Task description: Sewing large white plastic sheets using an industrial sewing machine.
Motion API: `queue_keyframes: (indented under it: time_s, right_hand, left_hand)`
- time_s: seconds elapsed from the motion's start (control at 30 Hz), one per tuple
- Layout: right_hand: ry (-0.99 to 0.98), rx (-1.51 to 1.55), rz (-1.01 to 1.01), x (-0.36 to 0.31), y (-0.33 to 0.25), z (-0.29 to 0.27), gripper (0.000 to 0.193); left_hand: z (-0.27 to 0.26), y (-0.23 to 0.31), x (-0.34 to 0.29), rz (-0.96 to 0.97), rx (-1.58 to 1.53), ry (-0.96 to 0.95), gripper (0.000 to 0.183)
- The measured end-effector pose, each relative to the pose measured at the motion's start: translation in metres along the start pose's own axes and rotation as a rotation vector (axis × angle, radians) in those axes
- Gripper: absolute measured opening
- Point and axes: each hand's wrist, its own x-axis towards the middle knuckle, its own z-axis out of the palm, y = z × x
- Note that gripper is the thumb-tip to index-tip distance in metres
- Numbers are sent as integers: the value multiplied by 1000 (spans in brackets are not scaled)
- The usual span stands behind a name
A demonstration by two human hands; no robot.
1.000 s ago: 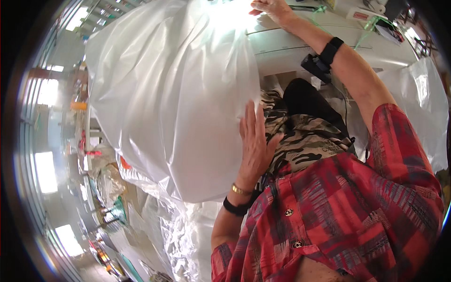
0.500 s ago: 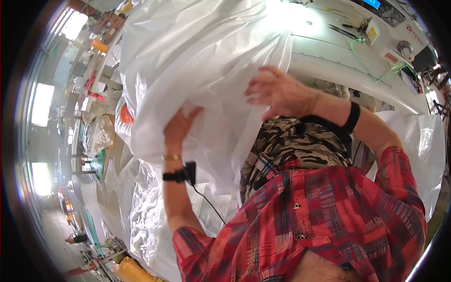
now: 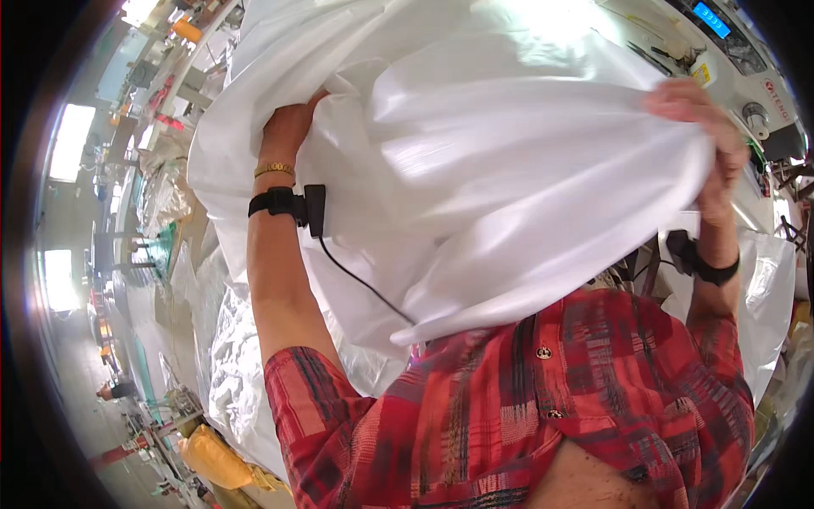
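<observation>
White sheet point(image 3: 475, 178) lies in folds between both hands' fingers. Right hand point(image 3: 699, 123), blurred, looks pinched on its right edge, machine point(image 3: 729, 81) just past those fingers. Left hand point(image 3: 288, 129) sits among folds, fingers mostly hidden; can't tell its grip. Step: probably spreading; next move calls for even tension.

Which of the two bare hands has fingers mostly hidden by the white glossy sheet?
The left hand, with the gold-coloured metal bracelet: its fingers are mostly covered by the white glossy sheet. The right hand shows its fingers at the sheet's edge.
</observation>
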Motion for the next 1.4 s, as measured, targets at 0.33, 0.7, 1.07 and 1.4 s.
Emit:
queue_keyframes:
  time_s: [0.33,0.7,1.07,1.4]
  right_hand:
    - [-18,-710,830,-144,47,-90,41]
    - [-576,-88,321,-29,-67,95,50]
    - [108,-147,311,-27,-31,89,11]
    - [697,-986,518,-121,22,-100,14]
  left_hand:
    - [-9,44,-19,-102,327,-401,50]
    - [-142,162,-132,285,-345,-135,75]
    - [-72,189,-227,156,-342,-248,64]
    - [-44,80,-261,-282,-123,-94,33]
